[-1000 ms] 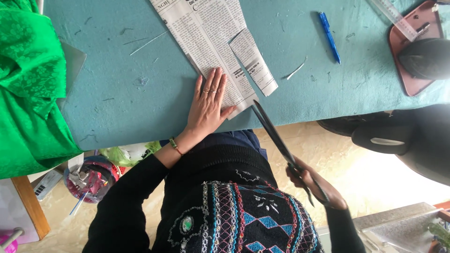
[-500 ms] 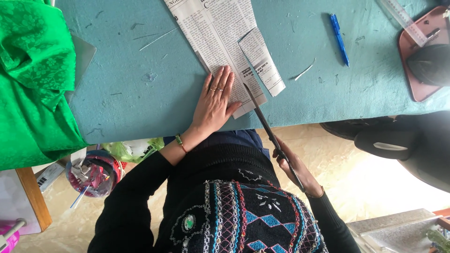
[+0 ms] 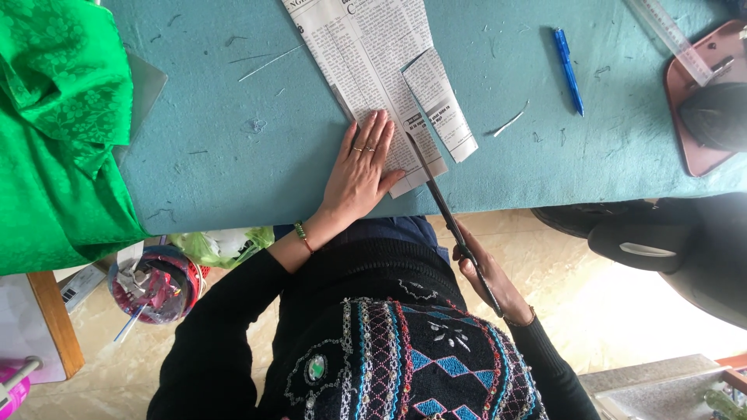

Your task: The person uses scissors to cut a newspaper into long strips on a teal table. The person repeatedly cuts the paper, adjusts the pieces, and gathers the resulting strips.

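— Head view first: what is pinned under the left hand (image 3: 360,173), and why flat like that?

— A long sheet of newspaper (image 3: 366,70) is pressed onto the teal table cover (image 3: 233,163) with the palm down and the fingers spread, close together, toward the sheet's near corner. It is likely held that way so the paper is kept from sliding or lifting while the blades are worked along its edge.

— And the scissors (image 3: 447,214)?

— Long dark scissors are gripped by the right hand (image 3: 490,284), which is closed around the handles below the table's near edge. The blades are angled up over the edge, and the tips are seen at the right border of the sheet, just beside the left fingertips. Whether the blades are apart or together cannot be told; they appear as one thin line.

— What is the narrower piece beside it?

— A strip of newspaper (image 3: 440,105) is lying tilted, overlapping the right side of the main sheet, as if partly separated from it; whether it is fully detached cannot be told.

— What else is laid about?

— A blue pen (image 3: 569,70) is lying well to the right, with a clear ruler (image 3: 671,40) resting across a reddish-brown clipboard (image 3: 692,117) at the far right. Green fabric (image 3: 58,132) is heaped over the left end of the table, kept apart from the cutting. Thin paper slivers (image 3: 510,122) are scattered on the cover.
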